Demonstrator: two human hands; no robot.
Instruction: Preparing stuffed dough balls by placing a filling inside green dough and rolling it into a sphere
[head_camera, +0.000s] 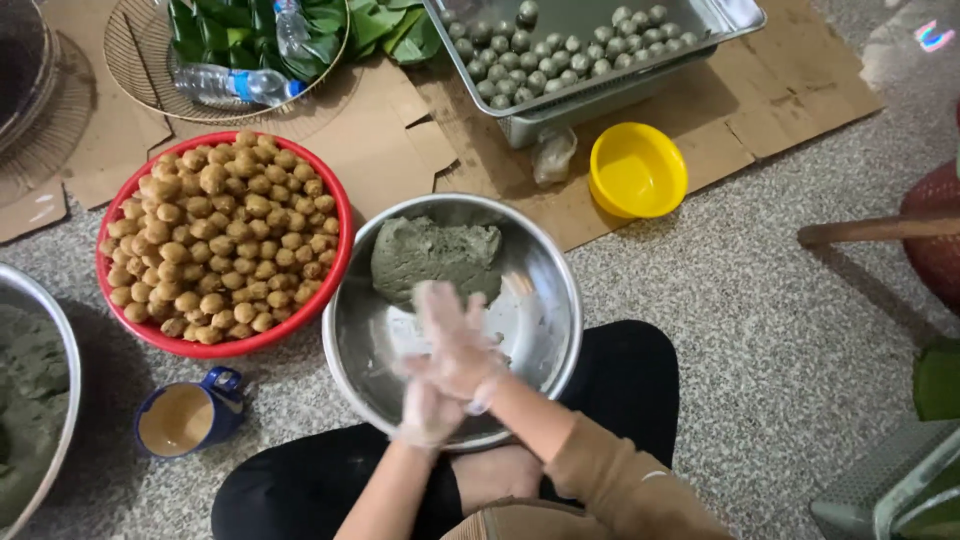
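Both my hands wear thin clear gloves and are pressed palm to palm over a steel bowl. My right hand lies on top of my left hand; motion blur hides whatever is between the palms. A lump of grey-green dough sits at the bowl's far side. Left of it, a red basin is heaped with brown filling balls. A steel tray at the top holds several grey-green dough balls.
A yellow bowl sits right of the tray on cardboard. A blue mug stands near my left knee. Another steel bowl of dough is at left. A basket with green leaves and a water bottle is behind.
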